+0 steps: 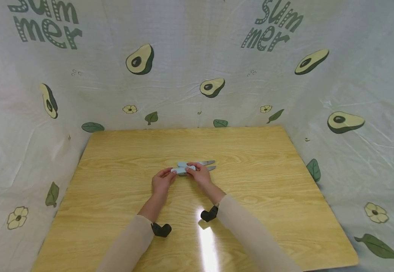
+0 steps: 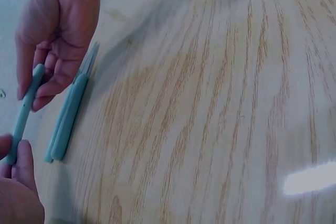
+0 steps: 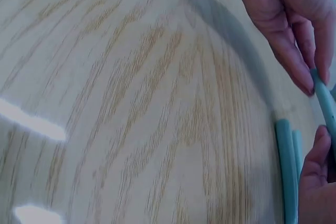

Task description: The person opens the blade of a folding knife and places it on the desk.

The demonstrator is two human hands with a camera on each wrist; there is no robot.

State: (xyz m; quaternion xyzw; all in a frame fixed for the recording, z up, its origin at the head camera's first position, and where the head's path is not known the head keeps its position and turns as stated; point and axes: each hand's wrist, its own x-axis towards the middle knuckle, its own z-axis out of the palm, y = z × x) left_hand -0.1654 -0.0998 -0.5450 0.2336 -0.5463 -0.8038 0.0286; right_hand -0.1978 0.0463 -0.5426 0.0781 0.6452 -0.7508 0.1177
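A slim light blue handle-like piece (image 1: 180, 171) is held level between both hands, lifted above the table. My left hand (image 1: 162, 183) pinches its left end between thumb and fingers. The fingers of my right hand (image 1: 201, 176) pinch the right end, where a small round mark shows. In the left wrist view the piece (image 2: 24, 114) is seen edge-on; I cannot tell what it is. Just behind it lie two knives (image 1: 207, 163) with light blue handles, side by side, blades to the right. The held piece and right hand partly cover them in the head view.
The wooden table (image 1: 251, 219) has a bright reflection near its front. A pale cloth (image 1: 183, 105) printed with avocados, leaves and flowers stands around the back and sides. Small black cameras (image 1: 209, 214) are strapped on both wrists.
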